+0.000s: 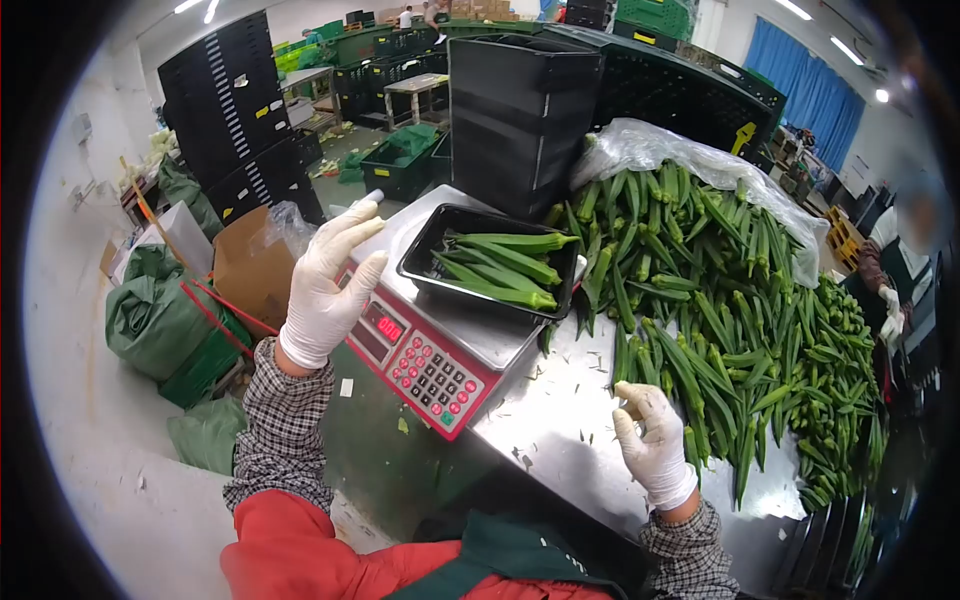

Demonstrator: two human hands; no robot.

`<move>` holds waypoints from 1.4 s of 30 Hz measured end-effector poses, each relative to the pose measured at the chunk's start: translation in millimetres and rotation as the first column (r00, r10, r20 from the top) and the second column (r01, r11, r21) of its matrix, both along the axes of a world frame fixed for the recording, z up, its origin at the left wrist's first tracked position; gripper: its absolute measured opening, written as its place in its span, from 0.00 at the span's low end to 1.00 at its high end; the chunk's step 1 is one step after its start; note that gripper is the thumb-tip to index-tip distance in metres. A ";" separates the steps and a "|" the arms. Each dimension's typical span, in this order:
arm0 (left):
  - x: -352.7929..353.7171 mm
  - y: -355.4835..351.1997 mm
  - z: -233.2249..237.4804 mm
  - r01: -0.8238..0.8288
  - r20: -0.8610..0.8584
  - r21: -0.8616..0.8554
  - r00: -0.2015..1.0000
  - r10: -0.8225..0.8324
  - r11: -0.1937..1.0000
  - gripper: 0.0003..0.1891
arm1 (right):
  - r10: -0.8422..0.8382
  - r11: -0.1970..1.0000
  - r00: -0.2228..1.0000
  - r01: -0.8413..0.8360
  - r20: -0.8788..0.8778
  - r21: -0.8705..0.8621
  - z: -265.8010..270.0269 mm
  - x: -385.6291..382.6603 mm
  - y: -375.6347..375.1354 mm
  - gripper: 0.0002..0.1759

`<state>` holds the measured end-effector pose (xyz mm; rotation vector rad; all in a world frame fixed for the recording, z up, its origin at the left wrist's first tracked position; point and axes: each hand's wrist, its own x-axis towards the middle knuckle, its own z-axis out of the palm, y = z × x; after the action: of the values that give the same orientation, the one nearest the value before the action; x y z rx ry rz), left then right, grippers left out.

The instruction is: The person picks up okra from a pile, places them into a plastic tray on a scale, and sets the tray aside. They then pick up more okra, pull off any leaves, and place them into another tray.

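Note:
A black tray (425, 258) with several okra pods (510, 262) in it sits on the metal platform of a red weighing scale (430, 375). Its display glows with red zeros. My left hand (330, 280), in a white glove, is raised just left of the scale platform, fingers stretched and thumb apart, holding nothing I can see. Above the steel table (555, 425), my right hand (655, 445), also gloved, is half curled with a gap between thumb and fingers. It is nearest to the left edge of a large okra heap (720, 310).
Clear plastic sheeting (690, 145) lies over the heap's back. A tall black stack of trays (520, 120) stands behind the scale. Black crates (235, 110), a cardboard box (250, 255) and green sacks (155, 315) are at left. Another person's gloved hand (890, 312) shows at far right.

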<state>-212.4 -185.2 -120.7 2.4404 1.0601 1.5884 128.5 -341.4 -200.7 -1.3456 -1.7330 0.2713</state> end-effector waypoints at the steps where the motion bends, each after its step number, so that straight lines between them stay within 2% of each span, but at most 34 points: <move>1: -4.9 -0.7 -2.9 -0.017 -0.010 -0.008 1.000 0.017 1.000 0.14 | 0.003 1.000 1.000 -0.003 0.005 -0.006 1.4 -0.5 3.8 0.17; 4: -27.8 2.9 -11.5 -0.119 -0.006 -0.053 0.993 0.119 0.991 0.14 | 0.007 0.999 1.000 -0.007 0.013 -0.045 10.6 -6.3 13.1 0.17; 8: -38.2 8.3 -10.3 -0.153 0.014 -0.095 0.988 0.155 0.984 0.14 | -0.004 0.999 1.000 0.005 0.015 -0.048 9.4 -9.2 29.6 0.19; 10: -38.9 13.3 -11.4 -0.145 0.006 -0.105 0.989 0.146 0.984 0.15 | -0.015 0.999 0.999 0.016 0.031 -0.035 11.2 -10.4 40.5 0.19; 14: -28.3 25.5 -19.6 -0.053 0.099 -0.169 0.993 0.070 0.984 0.17 | -0.014 1.000 0.997 0.013 0.072 0.015 10.9 -10.2 69.7 0.18; 16: -23.1 33.5 -26.8 -0.045 0.046 -0.151 0.998 0.053 0.988 0.18 | -0.057 0.998 0.986 0.051 0.154 0.047 24.8 -11.3 77.6 0.17; 19: 2.4 39.9 -22.2 0.031 -0.016 -0.166 0.999 -0.035 0.986 0.18 | -0.031 0.999 0.994 0.030 0.104 0.015 30.4 -14.5 79.1 0.16; 21: 24.4 51.4 -18.0 0.134 -0.048 -0.133 0.989 -0.142 0.982 0.18 | -0.029 0.996 0.975 0.010 0.220 0.087 28.3 -14.4 69.0 0.17; 22: 35.0 52.7 -9.4 0.175 -0.101 -0.229 0.974 -0.202 0.958 0.16 | -0.025 0.998 0.974 0.012 0.224 0.059 25.8 -15.3 57.8 0.18; 25: 75.7 72.0 2.6 0.263 -0.215 -0.139 0.933 -0.288 0.955 0.16 | 0.008 0.999 0.983 0.001 0.182 -0.053 7.4 -12.7 9.0 0.17; 27: 96.6 78.7 6.1 0.252 -0.353 -0.092 0.897 -0.268 0.963 0.15 | -0.049 0.995 0.988 0.062 0.149 -0.082 -12.4 -6.8 -28.5 0.16; 29: 111.9 90.7 0.8 0.276 -0.412 -0.124 0.860 -0.303 0.953 0.15 | -0.136 0.978 0.980 0.156 0.145 -0.139 -22.8 -0.9 -64.8 0.14; 31: 122.2 103.7 -4.1 0.251 -0.472 -0.180 0.826 -0.308 0.951 0.16 | -0.240 0.941 0.969 0.245 0.048 -0.234 -40.2 6.0 -95.8 0.12; 35: 145.5 120.1 -15.7 0.237 -0.464 -0.332 0.802 -0.377 0.913 0.15 | -0.411 0.894 0.911 0.410 0.035 -0.181 -56.9 18.6 -136.7 0.11; 37: 149.1 118.9 -9.7 0.193 -0.488 -0.362 0.794 -0.362 0.912 0.14 | -0.430 0.892 0.902 0.432 0.045 -0.137 -68.6 22.4 -144.8 0.10; 39: 151.3 111.0 -2.2 0.187 -0.527 -0.364 0.767 -0.367 0.913 0.11 | -0.418 0.892 0.908 0.414 0.018 -0.182 -68.5 25.2 -146.2 0.10; 41: 144.4 127.1 -11.0 0.244 -0.565 -0.190 0.765 -0.309 0.951 0.09 | -0.438 0.891 0.898 0.427 -0.042 -0.153 -70.6 26.3 -143.5 0.07; 42: 143.7 119.0 -3.7 0.197 -0.583 -0.235 0.755 -0.300 0.952 0.09 | -0.431 0.897 0.902 0.423 -0.038 -0.124 -75.4 28.3 -141.6 0.07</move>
<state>-68.7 -66.2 -124.4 2.8938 0.8036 0.5921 156.7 -483.0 -276.1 -1.7408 -1.3386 0.1615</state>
